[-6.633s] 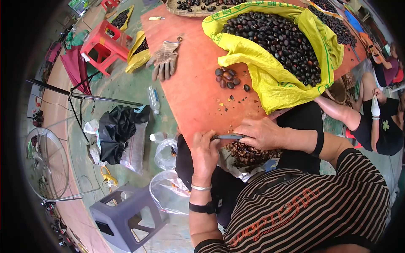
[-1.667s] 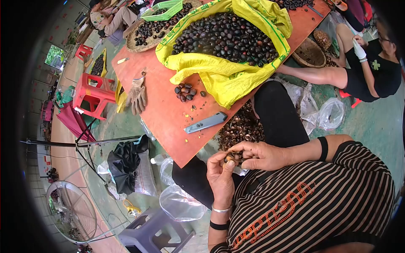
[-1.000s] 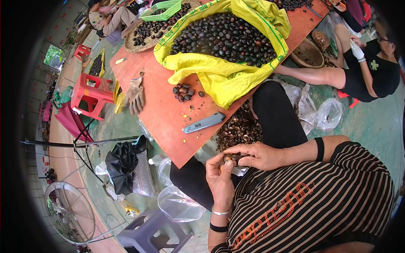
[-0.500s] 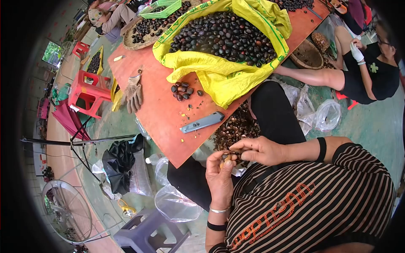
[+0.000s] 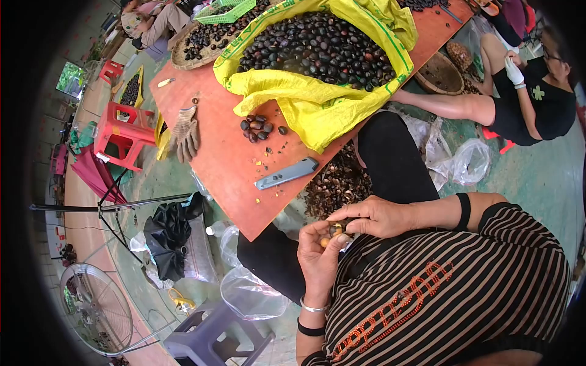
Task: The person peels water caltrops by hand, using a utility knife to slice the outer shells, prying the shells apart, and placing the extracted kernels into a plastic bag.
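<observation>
In the lower middle of the head view, my left hand (image 5: 318,251) is closed around a dark brown nut (image 5: 334,229); yellowish flesh shows between the fingers. My right hand (image 5: 386,218) meets it from the right, thumb and forefinger pinching at the same nut's shell. Just beyond the hands, a heap of broken brown shells (image 5: 339,186) lies below the table edge. On the reddish table (image 5: 220,183) rest a grey utility knife (image 5: 287,173), a small pile of dark nuts (image 5: 256,129) and a few yellow crumbs.
A yellow sack (image 5: 305,116) full of dark nuts covers the table's far side. A work glove (image 5: 185,135) lies at the left edge, near a red stool (image 5: 125,135). A grey stool (image 5: 213,335) and a fan (image 5: 97,308) stand lower left. Another person (image 5: 531,97) sits at upper right.
My right fingers have moved closer over the nut, and it has turned a little in my left hand. The whole view has shifted slightly.
</observation>
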### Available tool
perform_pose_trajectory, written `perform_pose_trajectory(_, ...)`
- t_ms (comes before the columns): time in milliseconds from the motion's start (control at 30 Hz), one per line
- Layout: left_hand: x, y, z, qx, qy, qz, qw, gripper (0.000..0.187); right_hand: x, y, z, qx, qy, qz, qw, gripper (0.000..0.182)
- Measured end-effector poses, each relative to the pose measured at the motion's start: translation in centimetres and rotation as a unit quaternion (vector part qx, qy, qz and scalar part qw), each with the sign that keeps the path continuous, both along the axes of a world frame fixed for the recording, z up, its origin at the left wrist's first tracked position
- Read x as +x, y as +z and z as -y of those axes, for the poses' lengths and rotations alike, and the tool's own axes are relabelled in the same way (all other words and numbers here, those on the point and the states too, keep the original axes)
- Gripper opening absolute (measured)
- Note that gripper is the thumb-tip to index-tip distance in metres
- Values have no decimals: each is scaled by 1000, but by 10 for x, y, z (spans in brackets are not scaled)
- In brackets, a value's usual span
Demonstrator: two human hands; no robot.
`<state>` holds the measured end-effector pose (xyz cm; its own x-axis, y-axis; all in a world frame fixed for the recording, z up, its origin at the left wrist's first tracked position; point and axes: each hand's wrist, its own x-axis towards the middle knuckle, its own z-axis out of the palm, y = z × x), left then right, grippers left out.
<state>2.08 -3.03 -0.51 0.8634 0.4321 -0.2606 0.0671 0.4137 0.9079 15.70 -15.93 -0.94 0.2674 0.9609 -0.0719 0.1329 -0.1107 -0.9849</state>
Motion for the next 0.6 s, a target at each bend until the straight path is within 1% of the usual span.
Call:
perform_pose_trajectory(100, 3, 4, 3, -11, -7, 16, 1000, 33, 1, 1, 1, 22, -7, -20, 1000, 41)
perform_pose_trajectory(167, 5, 7, 4, -34, 28, 24, 999, 34, 0, 7, 2, 22, -3, -18, 1000, 42)
perform_pose_trajectory(233, 2, 1, 0, -24, 22, 19, 999, 32, 1, 19, 4, 22, -1, -16, 1000, 44)
perform_pose_trajectory(300, -1, -3, -3, -14, 15, 13, 1000, 31, 3, 30, 5, -71, 57, -92, 992, 47)
perform_pose_trajectory(333, -2, -4, -3, -5, 11, 11, 1000, 30, 1, 28, 6, -46, 49, -105, 992, 49)
perform_pose_trajectory(367, -2, -4, -3, 4, 6, 8, 1000, 28, 1, 26, 6, -45, 47, -106, 992, 49)
perform_pose_trajectory(433, -1, -4, -2, 5, 8, 12, 1000, 27, 3, 23, 5, -23, 55, -63, 996, 51)
perform_pose_trajectory(467, -1, -5, -2, 7, 11, 17, 1000, 26, 3, 20, 6, -23, 55, -64, 996, 51)
perform_pose_trajectory(533, -2, -6, -2, 11, 5, 14, 1000, 26, 2, 10, 8, -36, 69, -122, 990, 52)
perform_pose_trajectory(567, -2, -7, -2, 15, 0, 13, 1000, 25, 2, 4, 8, -36, 68, -122, 990, 52)
perform_pose_trajectory(600, -2, -6, -1, 15, -1, 12, 1000, 25, 2, 0, 8, 4, 60, -99, 993, 52)
